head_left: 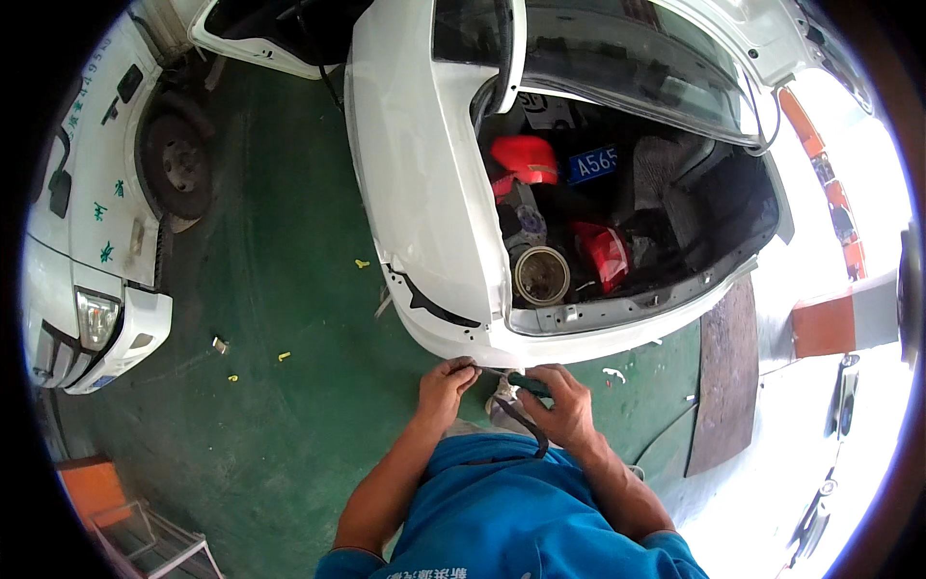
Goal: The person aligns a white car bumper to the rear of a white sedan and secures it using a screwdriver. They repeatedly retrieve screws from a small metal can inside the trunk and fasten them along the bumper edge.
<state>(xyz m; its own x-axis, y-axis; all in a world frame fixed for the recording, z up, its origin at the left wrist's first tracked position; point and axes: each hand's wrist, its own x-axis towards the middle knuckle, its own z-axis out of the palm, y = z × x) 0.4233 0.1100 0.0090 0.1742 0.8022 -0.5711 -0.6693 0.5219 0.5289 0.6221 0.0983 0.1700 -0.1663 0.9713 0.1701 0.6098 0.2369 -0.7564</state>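
While a dark strip [511,400] runs crosswise just below the white car's rear edge [540,343], both hands pinch it. Left hand [446,386] grips its left end with curled fingers; right hand [564,405] closes on the middle, its tail hanging toward the blue shirt [511,511].

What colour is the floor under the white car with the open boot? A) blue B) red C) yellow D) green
D: the floor beside the white car is painted green, with a few small yellow bits lying on it, and the person's left hand and right hand work at the car's rear edge.
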